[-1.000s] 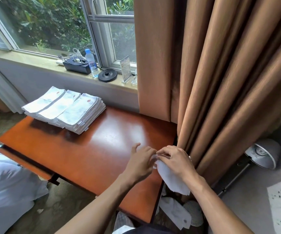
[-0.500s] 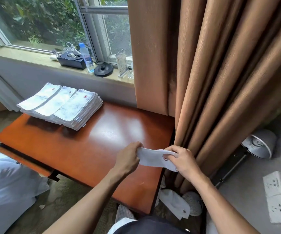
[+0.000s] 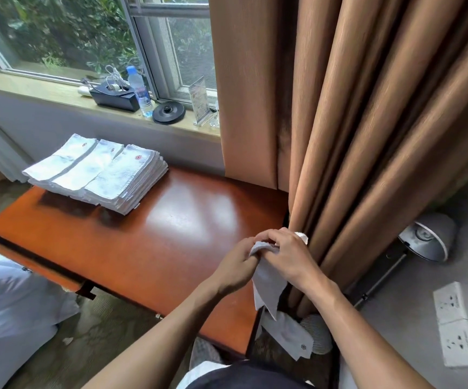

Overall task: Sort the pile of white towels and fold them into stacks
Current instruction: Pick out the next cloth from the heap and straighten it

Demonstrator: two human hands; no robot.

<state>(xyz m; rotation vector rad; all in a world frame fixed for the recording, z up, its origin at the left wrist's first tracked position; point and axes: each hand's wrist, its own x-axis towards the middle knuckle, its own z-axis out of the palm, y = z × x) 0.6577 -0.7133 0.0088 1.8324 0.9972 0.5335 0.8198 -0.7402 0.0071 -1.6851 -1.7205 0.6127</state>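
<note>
Your left hand and right hand both pinch a limp white towel above the glossy wooden table, by its right edge. Your fingers hide its top edge. Flat folded stacks lie at the far left corner.

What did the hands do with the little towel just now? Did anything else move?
Half a second ago the left hand and the right hand held the towel stretched out between them. Now they have come together by the table's right edge, both gripping the towel's top, and the rest hangs down. The folded stacks at the table's far left stayed put.
</note>
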